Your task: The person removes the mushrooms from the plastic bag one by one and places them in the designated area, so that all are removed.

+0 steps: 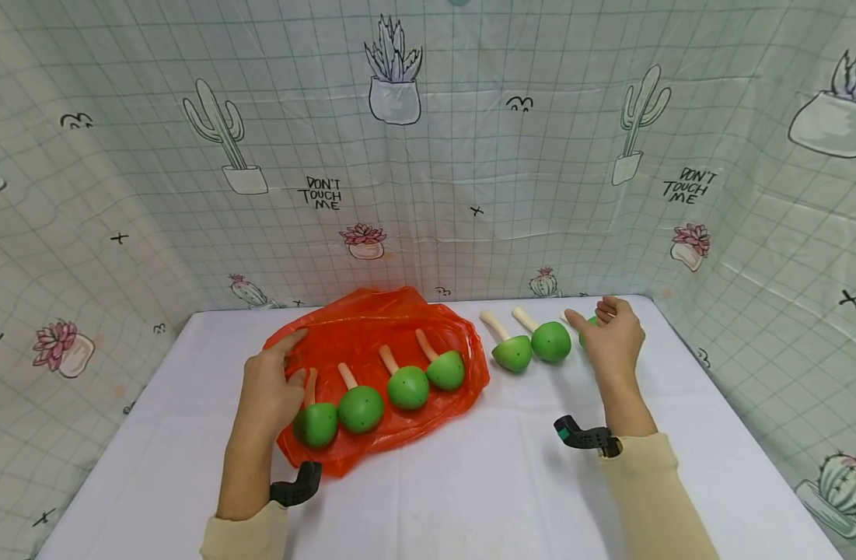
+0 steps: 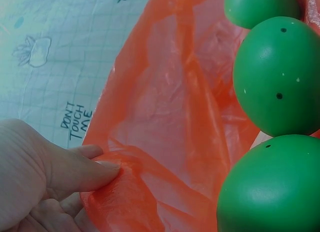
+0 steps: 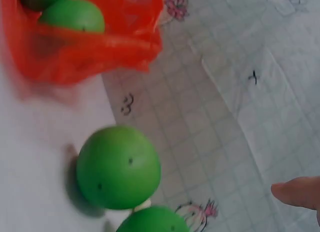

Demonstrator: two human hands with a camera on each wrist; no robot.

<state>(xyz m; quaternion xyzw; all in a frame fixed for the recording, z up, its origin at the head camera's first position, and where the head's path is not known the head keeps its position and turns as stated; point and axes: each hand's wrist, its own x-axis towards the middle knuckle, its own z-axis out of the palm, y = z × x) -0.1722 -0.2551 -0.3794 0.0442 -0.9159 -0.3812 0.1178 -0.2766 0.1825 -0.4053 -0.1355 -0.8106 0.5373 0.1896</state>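
While left grip [image 1: 268,394] pinches red bag [image 1: 358,330], right grip [image 1: 615,340] is loose beside 3 mushrooms [image 1: 550,343].

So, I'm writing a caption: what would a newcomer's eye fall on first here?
Probably the bright red bag left of centre on the white tabletop, with four green-topped pieces within its outline and the left hand pinching its edge. Next, three more green-topped pieces to the bag's right, the rightmost partly hidden by the right hand. Behind everything, the grid-patterned cloth printed with cacti and "DON'T TOUCH ME".
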